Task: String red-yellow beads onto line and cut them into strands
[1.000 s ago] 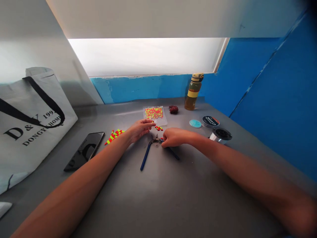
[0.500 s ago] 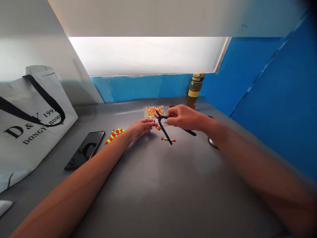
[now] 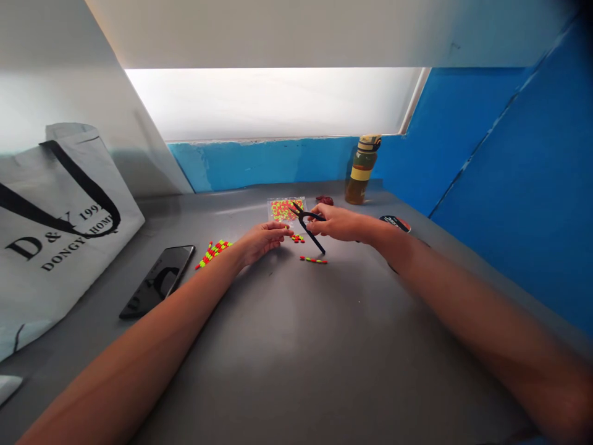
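Note:
My left hand (image 3: 263, 241) is closed in a pinch, with a small red-and-yellow bead (image 3: 286, 227) at its fingertips. My right hand (image 3: 337, 222) grips black pliers (image 3: 303, 216), their jaws slightly apart and pointing up and left, close to the left fingertips. Just beyond the left fingertips lie several loose beads (image 3: 298, 238) on the table. Nearer to me is a short row of red and yellow-green beads (image 3: 314, 260). Left of my left wrist is a larger group of bead rows (image 3: 214, 252), partly covered by the forearm.
A clear bag of beads (image 3: 286, 209) lies behind the hands. Further right are a dark red bundle (image 3: 325, 200), a bottle (image 3: 361, 173) and a round black item (image 3: 396, 224). A phone (image 3: 160, 278) and a white tote bag (image 3: 69, 228) stand left on the grey table (image 3: 296, 358).
My right hand has turned and dropped slightly, so the pliers' handles sit closer together in my grip. My left hand has stayed nearly still.

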`<state>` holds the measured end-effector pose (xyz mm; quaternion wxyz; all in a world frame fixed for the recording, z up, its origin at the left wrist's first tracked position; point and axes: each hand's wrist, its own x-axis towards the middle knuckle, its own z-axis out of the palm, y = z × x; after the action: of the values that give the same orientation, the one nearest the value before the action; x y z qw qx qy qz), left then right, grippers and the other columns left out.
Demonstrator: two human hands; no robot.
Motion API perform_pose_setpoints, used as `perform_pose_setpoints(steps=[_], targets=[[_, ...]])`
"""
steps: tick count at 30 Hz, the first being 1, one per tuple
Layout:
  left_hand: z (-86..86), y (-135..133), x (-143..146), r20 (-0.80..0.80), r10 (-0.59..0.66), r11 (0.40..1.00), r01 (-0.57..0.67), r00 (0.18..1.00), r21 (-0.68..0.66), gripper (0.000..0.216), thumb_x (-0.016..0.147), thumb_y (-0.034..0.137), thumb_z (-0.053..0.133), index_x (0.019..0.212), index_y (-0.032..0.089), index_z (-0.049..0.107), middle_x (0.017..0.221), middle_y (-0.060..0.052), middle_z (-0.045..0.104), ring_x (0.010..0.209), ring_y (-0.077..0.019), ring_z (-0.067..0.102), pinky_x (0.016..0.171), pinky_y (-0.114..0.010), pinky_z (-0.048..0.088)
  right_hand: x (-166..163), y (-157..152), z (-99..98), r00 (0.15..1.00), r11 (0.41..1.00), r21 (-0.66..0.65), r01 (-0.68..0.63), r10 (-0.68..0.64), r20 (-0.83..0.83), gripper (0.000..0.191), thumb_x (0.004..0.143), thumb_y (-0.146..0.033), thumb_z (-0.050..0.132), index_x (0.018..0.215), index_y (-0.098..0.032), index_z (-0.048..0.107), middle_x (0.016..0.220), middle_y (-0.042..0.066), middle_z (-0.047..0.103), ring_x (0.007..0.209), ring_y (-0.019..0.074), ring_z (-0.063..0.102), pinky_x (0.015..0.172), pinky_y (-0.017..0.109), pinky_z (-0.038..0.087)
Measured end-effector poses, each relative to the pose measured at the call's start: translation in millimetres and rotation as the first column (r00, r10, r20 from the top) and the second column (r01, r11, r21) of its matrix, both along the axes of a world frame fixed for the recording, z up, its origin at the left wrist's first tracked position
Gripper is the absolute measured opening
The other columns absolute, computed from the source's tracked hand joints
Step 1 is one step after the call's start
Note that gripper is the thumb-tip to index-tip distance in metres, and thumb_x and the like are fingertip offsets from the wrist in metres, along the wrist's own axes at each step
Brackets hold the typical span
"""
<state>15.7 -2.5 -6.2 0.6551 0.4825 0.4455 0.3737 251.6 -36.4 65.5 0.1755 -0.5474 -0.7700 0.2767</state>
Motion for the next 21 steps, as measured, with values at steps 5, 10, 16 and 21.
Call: perform_pose_setpoints(steps=[5,10,16,21], targets=[[-2.1,1.5,-1.5,0.007,-0.015,1.0,0.015,1.0,0.009,0.037,0.067,0.026,0.088,0.098,0.015,0.072,0.108,-0.011,0.074,0.074,-0.0084,0.062,0.07,-0.022,0.048,-6.0,2.1,-12.2,0.978,0.981,-0.119,-0.154,0.135,-0.156,0.038,0.082,-0.031,0.063,0.119,-0.023,0.065,0.096,0.006,0.071,0.08,0.0211,0.061,0.065,0.029,0.04],[-5.1,3.4,-2.5,0.0,-0.019,1.0,0.019,1.0,0.017,0.039,0.067,0.028,0.089,0.099,0.015,0.071,0.11,-0.012,0.074,0.075,-0.009,0.063,0.069,-0.021,0.049,-5.1,-0.1,-11.3,0.985,0.986,-0.111,-0.125,0.11,-0.131,0.038,0.085,-0.036,0.062,0.121,-0.022,0.064,0.087,0.006,0.069,0.072,0.0204,0.059,0.061,0.03,0.039],[-6.1,4.7,-2.5,0.024,-0.024,1.0,0.024,0.999,0.004,0.035,0.068,0.025,0.088,0.096,0.015,0.07,0.109,-0.013,0.074,0.071,-0.0085,0.062,0.065,-0.02,0.05,-0.5,9.0,-20.4,0.996,0.999,0.045,-0.025,0.021,0.084,0.038,0.092,-0.041,0.055,0.123,-0.019,0.058,0.103,0.013,0.069,0.079,0.0238,0.061,0.064,0.032,0.039],[-5.9,5.5,-2.7,0.024,-0.017,1.0,0.017,1.0,0.002,0.036,0.068,0.025,0.088,0.097,0.015,0.07,0.108,-0.012,0.074,0.071,-0.0078,0.062,0.065,-0.02,0.049,1.1,17.4,-38.7,0.964,0.989,0.144,-0.033,-0.007,0.267,0.037,0.09,-0.038,0.058,0.123,-0.021,0.059,0.108,0.013,0.07,0.089,0.0266,0.062,0.066,0.031,0.036]])
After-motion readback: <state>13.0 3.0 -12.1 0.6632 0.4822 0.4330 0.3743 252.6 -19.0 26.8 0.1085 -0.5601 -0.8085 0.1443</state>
